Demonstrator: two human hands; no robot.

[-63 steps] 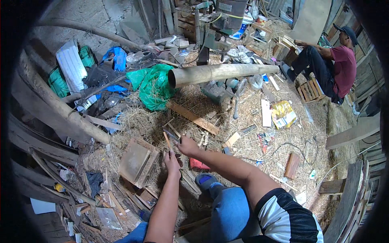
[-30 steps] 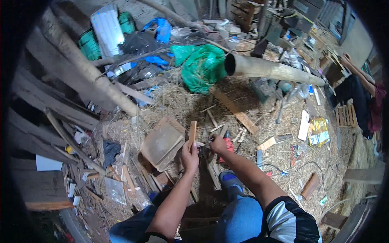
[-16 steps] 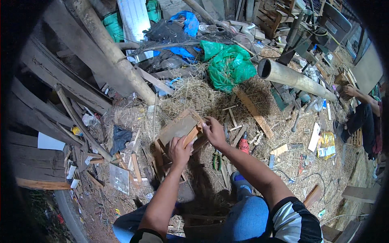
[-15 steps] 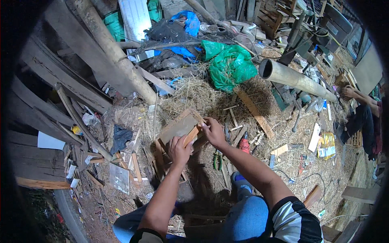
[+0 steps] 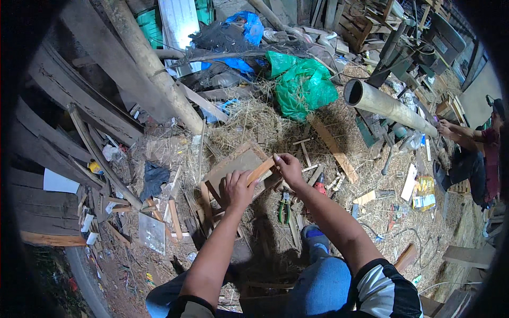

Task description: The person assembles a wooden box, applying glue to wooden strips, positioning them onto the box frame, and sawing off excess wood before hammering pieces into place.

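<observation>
A short strip of light wood (image 5: 262, 170) spans the gap between my two hands. Its right end is pinched in the fingers of my right hand (image 5: 289, 169). My left hand (image 5: 237, 189) grips the other end, fingers bent round it. Beneath and beyond them rests a shallow wooden box or frame (image 5: 229, 164) with a flat greyish panel. My left forearm and fingers cover part of its near side. On the ground right of the box lie pliers with green and black handles (image 5: 284, 211) and a red power tool (image 5: 320, 185).
A long wooden board (image 5: 333, 146) lies beyond my right hand, near a green plastic sheet (image 5: 302, 87). A thick bamboo pole (image 5: 392, 108) slants at the right, where another person (image 5: 472, 153) crouches. Wood offcuts (image 5: 175, 218) and a metal plate (image 5: 152, 232) lie left.
The wood strip has shifted slightly up and right with my hands and now shows more of its length. At the right, the other person has come further into view with arms at the bamboo pole.
</observation>
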